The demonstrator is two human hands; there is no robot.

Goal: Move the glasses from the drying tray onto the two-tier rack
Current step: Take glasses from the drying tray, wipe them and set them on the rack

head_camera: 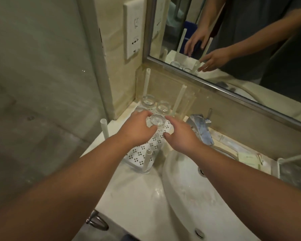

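A white perforated rack [146, 151] with four upright posts stands on the counter in the corner, left of the sink. Two clear glasses [148, 101] [163, 107] sit upside down at its far end. My left hand [137, 130] grips a third upturned glass [156, 120] from the left, low over the perforated shelf, thumb on the near side. My right hand [180, 136] hovers just right of that glass with relaxed fingers and holds nothing. A clear tray [280, 162] shows partly at the right edge; its contents are hard to make out.
A white basin [189, 197] fills the counter's right half, with a chrome tap [201, 128] behind it. A mirror [241, 40] runs along the back wall and a socket plate [133, 28] is on the left. Glass wall at far left.
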